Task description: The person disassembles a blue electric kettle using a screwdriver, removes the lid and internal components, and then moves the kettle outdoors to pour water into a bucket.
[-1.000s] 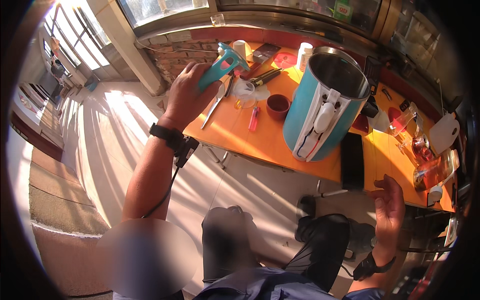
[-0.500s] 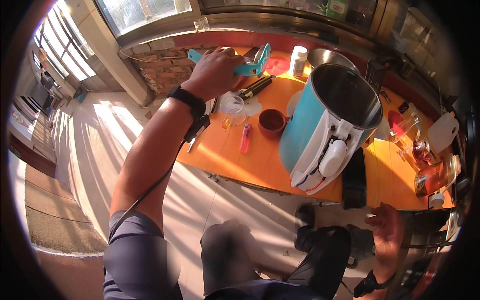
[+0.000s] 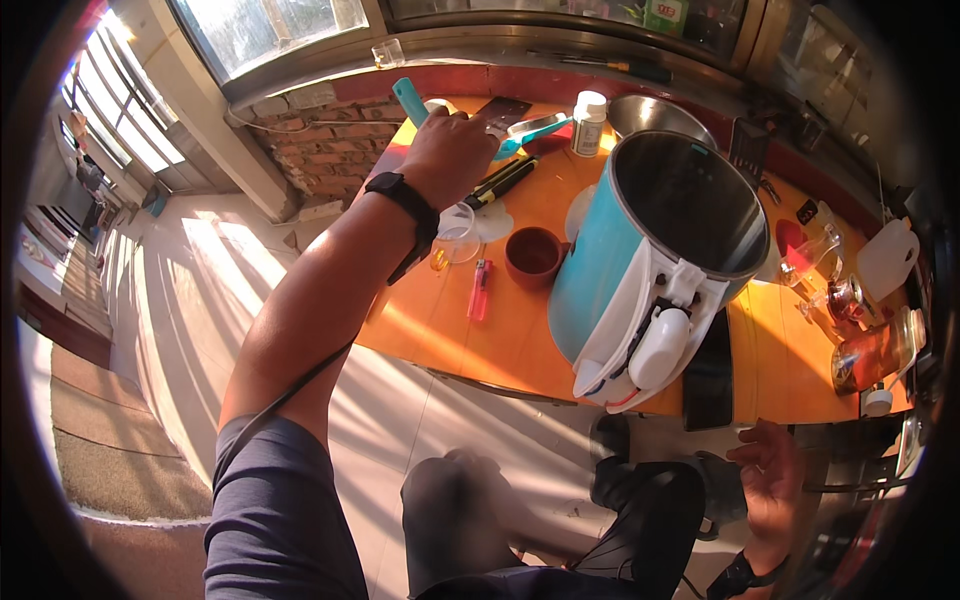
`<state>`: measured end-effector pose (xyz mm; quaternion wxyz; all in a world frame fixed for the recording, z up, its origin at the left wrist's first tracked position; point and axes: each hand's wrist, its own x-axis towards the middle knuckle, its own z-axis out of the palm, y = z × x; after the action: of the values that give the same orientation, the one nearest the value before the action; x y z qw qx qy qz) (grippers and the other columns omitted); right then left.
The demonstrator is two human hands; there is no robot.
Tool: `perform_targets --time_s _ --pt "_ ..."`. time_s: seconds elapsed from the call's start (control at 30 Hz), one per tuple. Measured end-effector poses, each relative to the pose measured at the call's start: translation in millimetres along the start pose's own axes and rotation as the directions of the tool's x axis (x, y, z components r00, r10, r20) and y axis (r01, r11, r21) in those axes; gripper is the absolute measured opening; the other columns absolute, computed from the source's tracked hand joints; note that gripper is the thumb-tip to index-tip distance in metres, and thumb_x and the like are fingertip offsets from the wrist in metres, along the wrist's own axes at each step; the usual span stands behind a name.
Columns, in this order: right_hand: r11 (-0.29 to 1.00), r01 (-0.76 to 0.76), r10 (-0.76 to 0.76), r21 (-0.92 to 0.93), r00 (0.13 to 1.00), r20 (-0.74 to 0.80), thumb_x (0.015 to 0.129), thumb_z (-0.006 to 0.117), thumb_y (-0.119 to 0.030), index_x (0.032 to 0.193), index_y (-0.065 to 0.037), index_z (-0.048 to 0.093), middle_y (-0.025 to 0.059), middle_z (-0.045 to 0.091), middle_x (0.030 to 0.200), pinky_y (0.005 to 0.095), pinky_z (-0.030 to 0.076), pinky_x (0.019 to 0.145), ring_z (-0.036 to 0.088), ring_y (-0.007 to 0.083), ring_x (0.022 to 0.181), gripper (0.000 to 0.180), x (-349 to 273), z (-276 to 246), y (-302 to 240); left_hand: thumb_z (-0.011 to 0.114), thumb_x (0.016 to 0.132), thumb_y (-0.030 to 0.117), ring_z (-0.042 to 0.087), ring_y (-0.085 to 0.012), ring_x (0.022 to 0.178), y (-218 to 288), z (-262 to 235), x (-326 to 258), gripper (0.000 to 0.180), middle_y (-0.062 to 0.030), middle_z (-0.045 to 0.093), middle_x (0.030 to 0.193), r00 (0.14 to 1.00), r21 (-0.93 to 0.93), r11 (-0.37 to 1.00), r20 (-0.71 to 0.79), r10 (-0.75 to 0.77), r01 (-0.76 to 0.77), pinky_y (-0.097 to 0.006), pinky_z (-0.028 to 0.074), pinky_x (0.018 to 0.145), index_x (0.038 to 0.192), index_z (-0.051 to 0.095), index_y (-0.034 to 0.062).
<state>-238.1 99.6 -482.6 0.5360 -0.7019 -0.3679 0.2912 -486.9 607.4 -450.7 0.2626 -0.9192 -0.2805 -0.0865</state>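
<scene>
My left hand (image 3: 450, 155), over the far left of the table, is wrapped round the turquoise handle of what looks like a Y-shaped peeler (image 3: 541, 130). Its forked head, with a metal strip, points right towards a white bottle (image 3: 588, 132). A black and yellow utility knife (image 3: 502, 184) lies just below that hand. Closer to me are a clear cup (image 3: 457, 238), a pink lighter (image 3: 480, 290) and a brown cup (image 3: 532, 257). My right hand (image 3: 770, 480) hangs past the table's front edge, fingers loosely bent and apart, holding nothing.
A tall turquoise pot-like appliance (image 3: 605, 270) with a white side fitting stands mid-table, before a steel bowl (image 3: 655, 112). To the right are a glass jar of amber liquid (image 3: 868, 358) and a black slab (image 3: 708, 375). A window ledge (image 3: 480, 45) bounds the orange table (image 3: 430, 320).
The peeler has turned in my left hand: its handle end tips up more steeply and its head sits lower, flatter. The view has shifted slightly; my right hand is little changed.
</scene>
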Motion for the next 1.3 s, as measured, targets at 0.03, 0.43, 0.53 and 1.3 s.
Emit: perform_targets --time_s 0.03,0.43,0.53,1.3 --pt "1.0 -0.007 0.007 0.006 1.0 -0.003 0.085 0.072 -0.008 0.144 0.001 0.054 0.0132 0.066 0.121 0.0339 0.055 0.095 0.07 0.0204 0.1 0.063 -0.4 -0.5 0.4 0.067 0.092 0.016 0.071 -0.0295 0.1 1.8 0.2 -0.7 0.017 -0.0096 0.071 0.097 0.999 0.035 0.999 0.048 0.006 -0.008 -0.045 0.051 0.097 0.106 0.077 0.0163" --pt "0.998 0.028 -0.025 -0.049 0.998 0.06 0.087 0.076 -0.016 0.141 0.004 0.057 0.0158 0.068 0.121 0.0371 0.057 0.095 0.073 0.0236 0.101 0.061 -4.6 7.4 -13.3 0.066 0.088 0.006 0.072 -0.0337 0.101 1.0 -19.2 -30.8 0.021 -0.0113 0.075 0.101 1.0 -0.16 0.987 0.007 0.01 -0.009 -0.046 0.053 0.093 0.105 0.078 0.0112" --pt "0.997 0.072 -0.069 -0.031 0.993 0.1 0.087 0.077 -0.018 0.14 0.004 0.058 0.0156 0.069 0.121 0.0369 0.057 0.095 0.073 0.0234 0.102 0.06 -4.7 16.2 -21.8 0.065 0.09 0.005 0.071 -0.036 0.099 7.0 -50.0 -53.7 0.025 -0.0115 0.074 0.103 0.994 -0.261 0.963 -0.062 -0.086 0.067 -0.048 0.055 0.09 0.112 0.077 0.0091" --pt "0.928 0.372 -0.372 0.021 0.923 0.099 0.096 0.079 -0.006 0.138 -0.002 0.062 0.0038 0.067 0.116 0.0196 0.051 0.066 0.057 0.0017 0.071 0.046 53.3 135.3 -69.1 0.083 0.088 0.009 0.069 -0.0235 0.084 179.0 -184.7 -135.4 0.023 -0.0099 0.069 0.096 0.734 -0.917 0.388 -0.328 -0.595 -0.096 -0.036 0.055 0.075 0.106 0.071 0.0028"
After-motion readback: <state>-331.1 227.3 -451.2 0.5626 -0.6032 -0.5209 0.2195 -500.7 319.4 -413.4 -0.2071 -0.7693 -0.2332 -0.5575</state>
